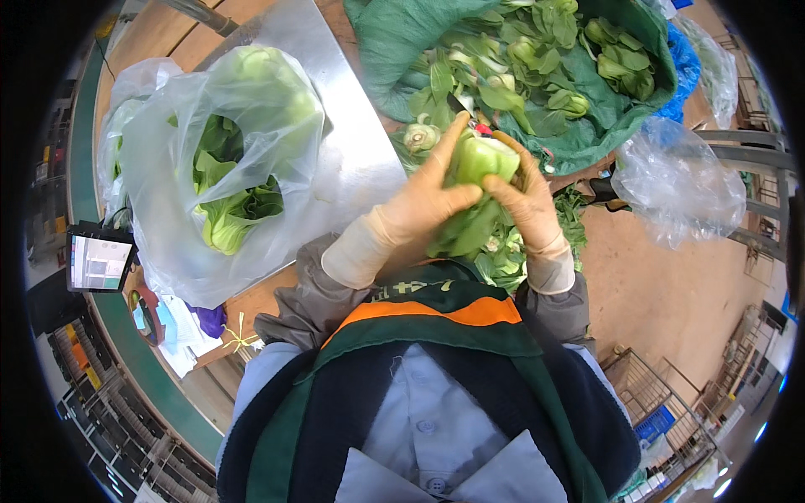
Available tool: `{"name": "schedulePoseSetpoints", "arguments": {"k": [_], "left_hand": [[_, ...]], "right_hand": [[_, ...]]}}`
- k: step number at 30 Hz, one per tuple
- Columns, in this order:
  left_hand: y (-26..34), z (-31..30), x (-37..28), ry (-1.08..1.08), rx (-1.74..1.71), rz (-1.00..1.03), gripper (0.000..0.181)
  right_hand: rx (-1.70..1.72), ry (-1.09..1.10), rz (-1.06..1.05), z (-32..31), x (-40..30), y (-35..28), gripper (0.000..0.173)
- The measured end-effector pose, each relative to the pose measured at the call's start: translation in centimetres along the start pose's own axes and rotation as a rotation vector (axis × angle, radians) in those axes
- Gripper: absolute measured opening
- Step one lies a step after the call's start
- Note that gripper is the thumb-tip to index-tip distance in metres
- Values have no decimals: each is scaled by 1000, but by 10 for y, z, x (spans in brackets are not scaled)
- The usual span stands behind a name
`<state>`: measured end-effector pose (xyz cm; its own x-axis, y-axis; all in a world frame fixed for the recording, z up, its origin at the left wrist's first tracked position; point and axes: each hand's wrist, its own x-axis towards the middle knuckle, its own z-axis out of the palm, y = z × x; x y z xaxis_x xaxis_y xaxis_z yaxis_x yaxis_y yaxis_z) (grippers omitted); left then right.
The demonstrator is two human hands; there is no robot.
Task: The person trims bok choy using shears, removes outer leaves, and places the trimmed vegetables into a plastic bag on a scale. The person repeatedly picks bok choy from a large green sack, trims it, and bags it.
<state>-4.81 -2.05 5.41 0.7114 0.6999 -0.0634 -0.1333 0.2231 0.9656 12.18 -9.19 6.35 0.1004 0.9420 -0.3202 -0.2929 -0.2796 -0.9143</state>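
Observation:
Both hands wear pale rubber gloves. Between them is a head of bok choy [484, 160], its pale base upward and its leaves hanging towards the apron. My left hand [434, 182] has its thumb against the stalks, and a small tool with a dark blade [455, 104] and a red part shows at its fingertips; how it is held cannot be told. My right hand [525, 192] grips the head from the other side. Just beyond lies an open green woven sack [402, 50] with many bok choy heads. A loose bok choy [421, 135] lies beside the left fingers.
On the left, a clear plastic bag [170, 207] of bok choy rests on a steel plate [352, 126]. A small screen [100, 258], papers [192, 336] and a purple bag [207, 319] are nearer. Metal rails [748, 151] with a clear bag [682, 182] stand right; a wire cart [666, 402] is lower right.

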Motion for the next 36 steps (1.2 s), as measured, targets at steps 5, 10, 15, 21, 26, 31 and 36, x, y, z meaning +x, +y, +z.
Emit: {"name": "schedulePoseSetpoints", "arguments": {"k": [5, 10, 15, 21, 26, 31, 36], "left_hand": [[-24, -13, 23, 257, -57, 25, 66], [8, -2, 14, 117, 356, 61, 99], [21, 7, -1, -124, -203, -82, 106], [35, -13, -32, 16, 27, -124, 87], [56, -50, -90, -27, 33, -17, 84], [87, -80, -175, 470, -283, 205, 81], [101, -84, -194, 800, -114, 451, 70]], "right_hand": [[71, 59, -114, -33, -9, -17, 77], [138, 17, -146, -29, -18, -30, 83], [-60, -225, -167, 7, -21, -45, 84], [-768, -18, -316, 26, -11, -52, 52], [-1082, 57, -393, 22, 39, -34, 51], [-826, -437, -702, 123, 33, -55, 62], [-487, -710, -407, 259, 6, -47, 73]]}}
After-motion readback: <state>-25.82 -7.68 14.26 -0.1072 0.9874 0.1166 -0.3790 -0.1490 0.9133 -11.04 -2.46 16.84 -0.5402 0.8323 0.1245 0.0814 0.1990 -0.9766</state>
